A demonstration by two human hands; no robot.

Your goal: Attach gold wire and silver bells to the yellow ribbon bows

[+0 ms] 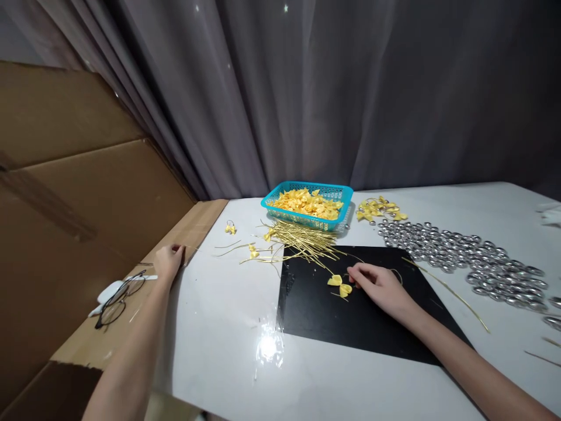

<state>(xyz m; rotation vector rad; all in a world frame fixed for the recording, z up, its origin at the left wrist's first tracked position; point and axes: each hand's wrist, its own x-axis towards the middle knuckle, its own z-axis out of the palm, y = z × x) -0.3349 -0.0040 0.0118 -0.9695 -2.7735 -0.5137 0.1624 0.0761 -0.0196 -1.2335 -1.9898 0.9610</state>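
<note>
My right hand (379, 285) rests on a black mat (359, 316) with its fingertips pinched on a small yellow ribbon bow (340, 285). A thin gold wire tie (339, 297) lies just under the bow. My left hand (169, 262) reaches out to the left and grips the edge of a cardboard sheet (193, 231) beside the white table (228, 327), fingers curled. A pile of gold wire ties (302, 240) lies just beyond the mat. Behind it stands a blue basket (307, 204) full of yellow bows.
Rows of silver foil-wrapped pieces (464, 257) cover the table's right side. More finished yellow bows (379, 209) lie next to the basket. Black glasses (118, 298) and a white object (107, 292) sit on the cardboard at left. A grey curtain (307, 93) hangs behind.
</note>
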